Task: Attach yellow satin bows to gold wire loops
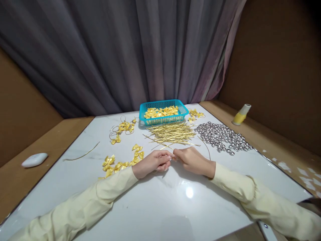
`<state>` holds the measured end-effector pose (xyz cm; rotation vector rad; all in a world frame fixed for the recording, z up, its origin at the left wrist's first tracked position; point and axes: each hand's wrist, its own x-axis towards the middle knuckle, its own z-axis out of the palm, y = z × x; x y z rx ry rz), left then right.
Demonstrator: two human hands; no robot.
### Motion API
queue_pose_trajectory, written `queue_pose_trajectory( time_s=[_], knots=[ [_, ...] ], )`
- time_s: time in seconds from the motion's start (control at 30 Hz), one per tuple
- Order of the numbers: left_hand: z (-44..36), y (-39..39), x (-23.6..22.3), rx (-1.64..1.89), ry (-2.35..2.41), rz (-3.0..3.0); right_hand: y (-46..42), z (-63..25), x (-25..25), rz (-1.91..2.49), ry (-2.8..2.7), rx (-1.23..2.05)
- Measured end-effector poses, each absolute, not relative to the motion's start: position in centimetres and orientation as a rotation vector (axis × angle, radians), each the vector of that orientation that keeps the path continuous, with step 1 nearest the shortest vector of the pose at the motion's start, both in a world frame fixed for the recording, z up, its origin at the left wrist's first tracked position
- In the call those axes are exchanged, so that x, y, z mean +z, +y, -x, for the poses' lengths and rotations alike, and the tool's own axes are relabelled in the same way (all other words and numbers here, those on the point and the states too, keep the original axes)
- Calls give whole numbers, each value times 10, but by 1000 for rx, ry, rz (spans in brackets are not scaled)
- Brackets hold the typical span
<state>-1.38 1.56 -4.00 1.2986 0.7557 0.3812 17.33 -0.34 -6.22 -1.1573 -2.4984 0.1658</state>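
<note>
My left hand (154, 161) and my right hand (191, 160) meet over the middle of the white table, fingertips almost touching. Both are closed in a pinch, and whatever sits between the fingers is too small and hidden to name. Just beyond them lies a heap of gold twist ties (173, 134). Yellow ribbon bows (121, 165) are scattered beside my left wrist. To the right of the ties spreads a pile of shiny silver beads or bells (220, 135), their exact kind unclear.
A blue plastic basket (141, 117) at the back holds more yellow bows. Bows with looped wire (125, 126) lie left of it, others (195, 113) right. One loose tie (81, 154) lies far left. A white case (34, 160) and a yellow-wrapped tube (241, 114) stand at the sides.
</note>
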Motion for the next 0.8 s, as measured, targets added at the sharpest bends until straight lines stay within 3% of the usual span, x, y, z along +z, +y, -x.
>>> queue_pose_trajectory(
  time_s=[0.47,0.8],
  knots=[
    [12,12,-38,405,772,-1400,-4,-168,-62,1216,-2340,456],
    [15,17,-44,612,877,-1299,0,-169,-50,1099,-1885,1250]
  ],
)
